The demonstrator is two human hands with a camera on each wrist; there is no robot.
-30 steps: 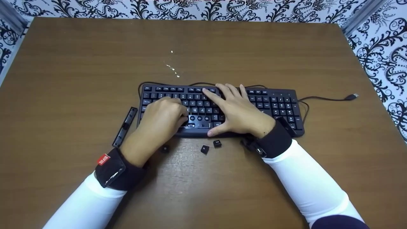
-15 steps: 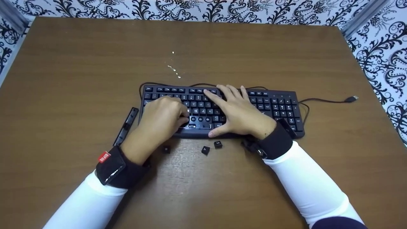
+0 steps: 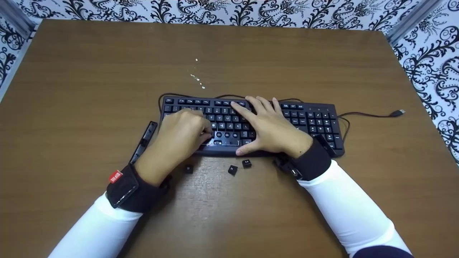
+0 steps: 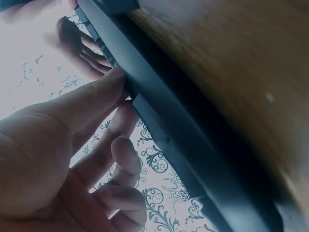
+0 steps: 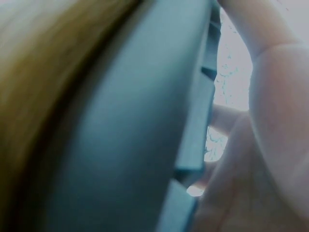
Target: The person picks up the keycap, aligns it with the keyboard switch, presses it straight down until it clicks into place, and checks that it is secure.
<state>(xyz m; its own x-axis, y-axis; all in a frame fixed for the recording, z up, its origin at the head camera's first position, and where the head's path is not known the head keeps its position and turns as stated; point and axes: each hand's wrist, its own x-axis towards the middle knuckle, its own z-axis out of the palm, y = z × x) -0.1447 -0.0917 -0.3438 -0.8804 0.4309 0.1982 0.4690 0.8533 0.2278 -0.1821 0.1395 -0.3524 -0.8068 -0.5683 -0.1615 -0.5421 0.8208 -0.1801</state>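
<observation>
A black keyboard (image 3: 222, 152) lies on the brown table. My left hand (image 3: 183, 132) bends over its lower left keys. In the left wrist view, thumb and index finger (image 4: 104, 92) pinch a dark keycap (image 4: 129, 88) at the key row, mostly hidden by the fingertips. With fingers spread, my right hand (image 3: 270, 130) rests on the keyboard's middle, thumb at the front edge. Between the hands, several round key sockets (image 3: 226, 135) are bare. Loose keycaps lie in front: one near my left wrist (image 3: 189, 169), a tilted keycap (image 3: 232, 170) and another keycap (image 3: 246, 163) beside it.
A long black bar-shaped key (image 3: 144, 141) lies left of the keyboard, partly behind my left wrist. The keyboard's cable runs behind it, and its USB plug (image 3: 397, 113) lies at the right. Small pale specks (image 3: 197, 79) mark the table (image 3: 107, 71) beyond.
Both hands keep their places on the keyboard. The whole scene shifts very slightly in the head view; no loose piece visibly moves on the table.
</observation>
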